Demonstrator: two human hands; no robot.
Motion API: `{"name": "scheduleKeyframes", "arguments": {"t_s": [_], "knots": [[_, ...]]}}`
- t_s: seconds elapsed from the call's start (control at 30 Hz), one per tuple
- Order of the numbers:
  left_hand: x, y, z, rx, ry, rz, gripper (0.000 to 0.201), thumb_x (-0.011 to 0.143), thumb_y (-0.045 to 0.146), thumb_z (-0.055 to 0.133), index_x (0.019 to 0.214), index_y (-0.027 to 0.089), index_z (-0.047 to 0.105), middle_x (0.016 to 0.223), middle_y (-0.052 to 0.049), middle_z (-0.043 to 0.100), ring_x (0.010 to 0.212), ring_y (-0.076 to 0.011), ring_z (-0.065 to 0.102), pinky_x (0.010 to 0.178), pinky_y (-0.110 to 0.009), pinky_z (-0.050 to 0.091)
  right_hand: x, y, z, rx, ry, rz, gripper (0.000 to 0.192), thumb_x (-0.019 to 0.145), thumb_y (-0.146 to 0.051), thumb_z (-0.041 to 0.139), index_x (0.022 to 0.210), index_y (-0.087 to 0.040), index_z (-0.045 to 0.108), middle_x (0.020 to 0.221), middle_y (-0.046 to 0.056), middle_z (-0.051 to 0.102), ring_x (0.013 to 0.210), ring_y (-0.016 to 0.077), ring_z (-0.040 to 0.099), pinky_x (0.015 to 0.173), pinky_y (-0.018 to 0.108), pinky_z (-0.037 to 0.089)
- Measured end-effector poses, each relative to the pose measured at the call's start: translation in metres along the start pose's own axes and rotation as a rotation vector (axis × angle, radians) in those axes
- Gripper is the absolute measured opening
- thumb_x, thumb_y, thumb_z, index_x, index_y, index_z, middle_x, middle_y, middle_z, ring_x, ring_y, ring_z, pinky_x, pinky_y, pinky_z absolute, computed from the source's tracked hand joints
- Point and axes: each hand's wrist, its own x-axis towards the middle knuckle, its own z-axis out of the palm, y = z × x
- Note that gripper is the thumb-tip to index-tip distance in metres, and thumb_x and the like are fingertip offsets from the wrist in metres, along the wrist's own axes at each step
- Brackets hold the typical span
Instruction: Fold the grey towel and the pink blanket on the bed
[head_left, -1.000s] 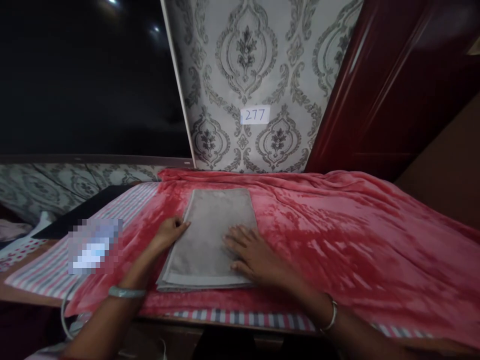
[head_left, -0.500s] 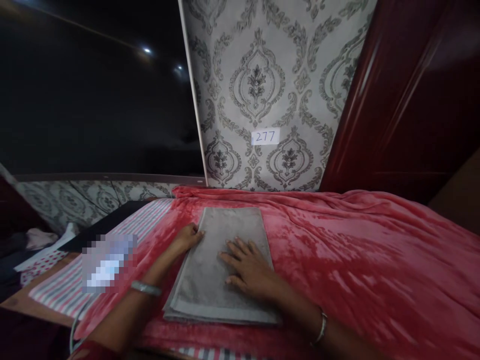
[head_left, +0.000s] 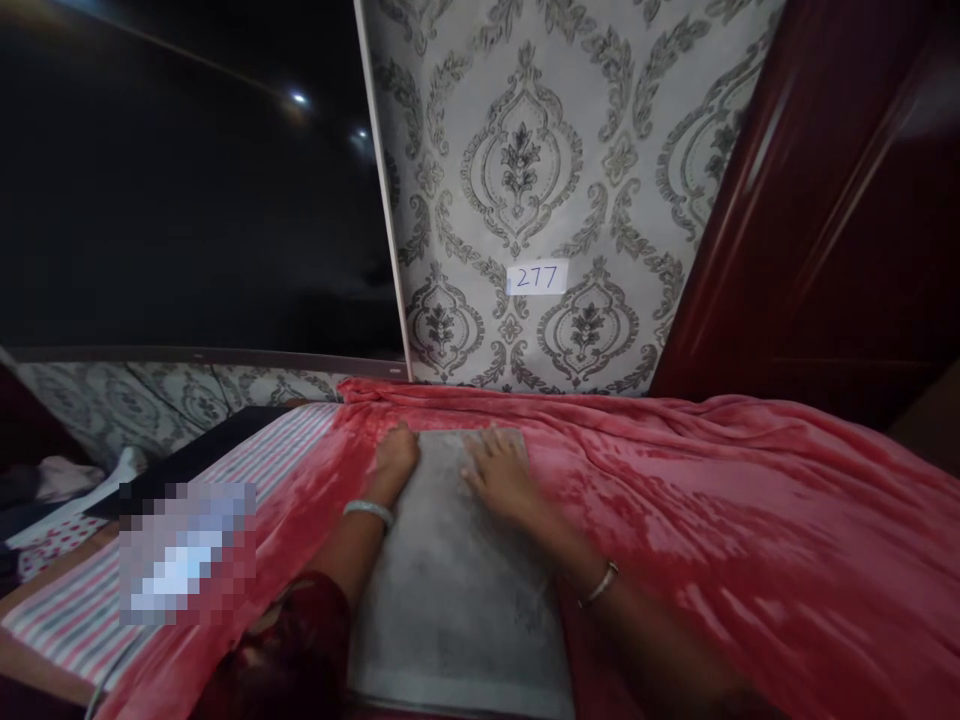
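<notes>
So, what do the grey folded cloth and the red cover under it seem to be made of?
The grey folded cloth looks like matte terry or cotton towelling: dull, with a flat woven band near its edge. The red cover looks like plush fleece: its pile catches light in shiny patches.

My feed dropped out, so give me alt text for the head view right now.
Both hands lie flat at the far end of a folded grey towel, left hand at its left corner, right hand on top. The towel lies on a red blanket before a patterned wall.

the grey towel's (head_left: 457, 590) near edge runs off the bottom.
</notes>
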Motion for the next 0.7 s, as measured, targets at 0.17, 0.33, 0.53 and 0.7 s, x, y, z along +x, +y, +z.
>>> {"name": "scheduleKeyframes", "arguments": {"t_s": [0.17, 0.33, 0.53, 0.7], "knots": [[-0.003, -0.01, 0.01, 0.008, 0.017, -0.014, 0.038, 0.095, 0.023, 0.035, 0.119, 0.012, 0.063, 0.115, -0.023, 0.069, 0.11, -0.0339, 0.066, 0.086, -0.042, 0.049, 0.023, 0.037, 0.03, -0.052, -0.073, 0.065, 0.06, 0.1, -0.051, 0.037, 0.155, -0.027, 0.034, 0.166, 0.008, 0.019, 0.153, 0.0278, 0.007, 0.121, 0.052, 0.0], [0.009, -0.016, 0.012, -0.03, -0.007, -0.014, 0.037, 0.095, 0.031, 0.039, 0.116, 0.015, 0.065, 0.116, -0.022, 0.07, 0.111, -0.0365, 0.064, 0.085, -0.044, 0.049, 0.023, 0.052, 0.046, 0.054, -0.059, 0.041, 0.061, 0.098, -0.052, 0.04, 0.154, -0.028, 0.037, 0.165, 0.006, 0.022, 0.153, 0.0285, 0.008, 0.121, 0.053, 0.001], [0.012, -0.023, 0.012, -0.068, 0.023, -0.026, 0.043, 0.093, 0.038, 0.043, 0.119, 0.012, 0.064, 0.127, -0.024, 0.063, 0.115, -0.0368, 0.062, 0.092, -0.044, 0.047, 0.036, 0.082, 0.046, 0.353, 0.173, 0.309, 0.075, 0.086, -0.034, 0.056, 0.154, -0.012, 0.033, 0.163, 0.017, 0.023, 0.152, 0.0294, 0.014, 0.122, 0.048, 0.017], [0.013, -0.026, 0.01, -0.12, 0.012, -0.039, 0.045, 0.093, 0.041, 0.044, 0.119, 0.01, 0.063, 0.121, -0.024, 0.066, 0.116, -0.035, 0.062, 0.094, -0.042, 0.047, 0.038, 0.097, 0.044, 0.666, 0.383, 0.354, 0.076, 0.08, -0.026, 0.054, 0.152, -0.015, 0.034, 0.154, 0.014, 0.042, 0.142, 0.0244, 0.039, 0.118, 0.044, 0.03]]}}
